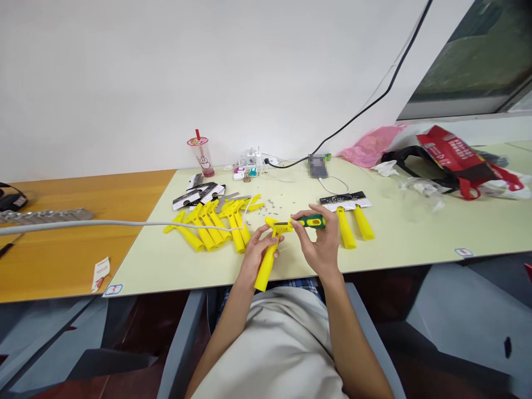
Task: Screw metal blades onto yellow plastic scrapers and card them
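My left hand (257, 250) is wrapped round a yellow plastic scraper handle (266, 265), its tube end tilted down toward me and its wider head up. In my right hand (323, 244) is a screwdriver (313, 221) with a green and yellow grip, lying almost level. Its shaft reaches left to the head of the handle; the exact contact at the tip is too small to tell. Left of my hands lie several more yellow handles (211, 227). Small metal screws (272, 209) are scattered behind the handle. To the right, two yellow handles (346, 228) stick out from under a black and white package (344, 200).
A white cable (124, 224) crosses in front of the handle pile. Black and white packets (199, 194) and a cup with a red straw (201, 158) stand behind it. Plugs and a power strip (253, 159) sit by the wall; bags (453, 160) lie at right.
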Tool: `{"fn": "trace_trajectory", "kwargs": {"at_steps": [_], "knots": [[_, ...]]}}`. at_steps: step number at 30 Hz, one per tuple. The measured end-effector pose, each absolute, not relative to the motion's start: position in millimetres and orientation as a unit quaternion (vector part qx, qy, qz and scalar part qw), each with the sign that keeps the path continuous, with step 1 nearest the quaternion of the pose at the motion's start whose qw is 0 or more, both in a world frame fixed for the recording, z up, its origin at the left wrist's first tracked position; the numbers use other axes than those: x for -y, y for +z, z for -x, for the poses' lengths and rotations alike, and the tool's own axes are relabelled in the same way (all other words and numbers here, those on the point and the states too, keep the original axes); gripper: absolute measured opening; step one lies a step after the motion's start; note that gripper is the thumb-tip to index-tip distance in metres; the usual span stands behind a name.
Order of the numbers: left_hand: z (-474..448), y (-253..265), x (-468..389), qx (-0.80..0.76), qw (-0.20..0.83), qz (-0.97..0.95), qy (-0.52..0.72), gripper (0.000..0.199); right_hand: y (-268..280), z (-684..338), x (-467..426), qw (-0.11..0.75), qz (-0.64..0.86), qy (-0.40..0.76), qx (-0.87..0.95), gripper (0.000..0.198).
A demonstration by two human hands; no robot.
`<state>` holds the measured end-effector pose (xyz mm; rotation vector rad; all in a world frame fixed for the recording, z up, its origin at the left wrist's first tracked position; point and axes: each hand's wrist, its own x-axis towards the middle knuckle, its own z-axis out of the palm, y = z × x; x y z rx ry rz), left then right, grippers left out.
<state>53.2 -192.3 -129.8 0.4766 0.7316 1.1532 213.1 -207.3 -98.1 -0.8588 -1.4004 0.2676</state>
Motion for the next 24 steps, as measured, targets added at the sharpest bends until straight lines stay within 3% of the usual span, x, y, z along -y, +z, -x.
{"fn": "trace_trajectory", "kwargs": {"at_steps": [7, 12, 17, 24], "knots": [[-52.0, -133.7, 190.4, -0.339, 0.741, -0.217, 0.537, 0.071, -99.8, -213.6, 205.2, 0.673, 0.345, 0.202, 0.622, 0.055], [-52.4, -134.7, 189.8, -0.339, 0.743, -0.223, 0.533, 0.071, -104.6, -214.6, 202.6, 0.691, 0.371, 0.128, 0.607, 0.044], [-52.2, -133.6, 189.6, -0.339, 0.738, -0.217, 0.541, 0.070, -103.1, -215.2, 203.8, 0.675, 0.343, 0.207, 0.619, 0.051], [-51.3, -134.1, 188.4, -0.335, 0.744, -0.226, 0.532, 0.070, -104.3, -217.7, 202.5, 0.682, 0.381, 0.146, 0.607, 0.045]]}}
